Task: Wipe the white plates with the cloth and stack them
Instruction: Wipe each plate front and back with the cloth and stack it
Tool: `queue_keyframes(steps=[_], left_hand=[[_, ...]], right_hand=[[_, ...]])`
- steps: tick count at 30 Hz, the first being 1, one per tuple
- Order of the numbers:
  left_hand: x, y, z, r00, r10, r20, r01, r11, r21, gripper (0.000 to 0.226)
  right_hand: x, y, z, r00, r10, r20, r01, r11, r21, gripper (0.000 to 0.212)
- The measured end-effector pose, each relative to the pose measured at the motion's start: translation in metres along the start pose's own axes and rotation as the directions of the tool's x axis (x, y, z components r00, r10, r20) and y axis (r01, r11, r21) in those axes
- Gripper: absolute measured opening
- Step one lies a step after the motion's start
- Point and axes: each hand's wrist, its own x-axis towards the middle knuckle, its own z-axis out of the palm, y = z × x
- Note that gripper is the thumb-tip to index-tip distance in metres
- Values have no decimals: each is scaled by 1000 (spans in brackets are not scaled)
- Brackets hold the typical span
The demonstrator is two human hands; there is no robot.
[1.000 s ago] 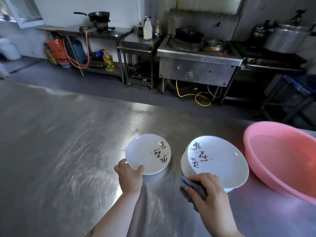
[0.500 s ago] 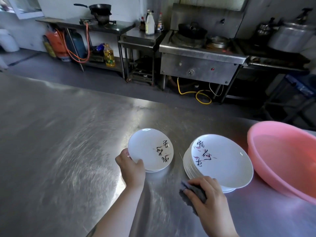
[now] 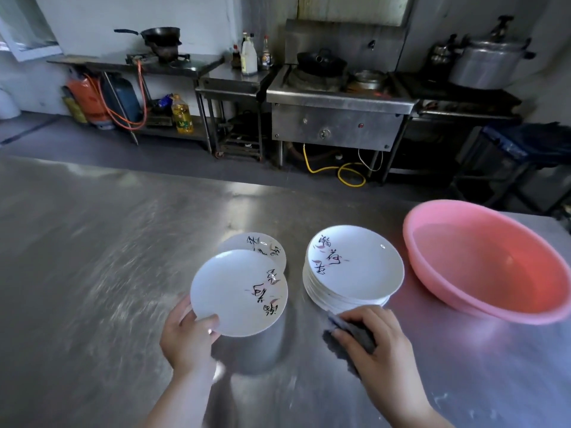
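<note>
My left hand grips the near rim of a white plate with dark brush lettering, held raised above the steel table. Behind it another white plate lies flat on the table, partly hidden. To the right stands a stack of several white plates, its top one lettered too. My right hand holds a dark grey cloth just in front of that stack, pressing it on the table.
A large pink basin sits at the right end of the steel table. Beyond the table's far edge stand a steel stove unit, a side table with bottles, a wok burner and gas cylinders.
My left hand has lifted the top plate off the left pile and drawn it toward me, uncovering the plate beneath. My right hand with the cloth has stayed in front of the stack.
</note>
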Motion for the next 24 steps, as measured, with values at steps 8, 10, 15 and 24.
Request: queue_keyframes(steps=[8,10,15,24], left_hand=[[-150,-70,-38,952,-217,214,171,962,212,58],[-182,-92,-25,925,-251,285,179,950,254,55],[-237,-143,3,867,-326,376,175,907,383,56],[-296,-208,13,867,-161,472,-135,835,533,49]], right_hand=[[-68,50,-78,992,121,-39,-123,990,-61,30],[-86,67,-100,983,173,-59,-178,981,-81,37],[-130,121,-156,899,426,-98,-428,904,4,23],[-154,171,-198,823,568,-24,-566,822,69,20]])
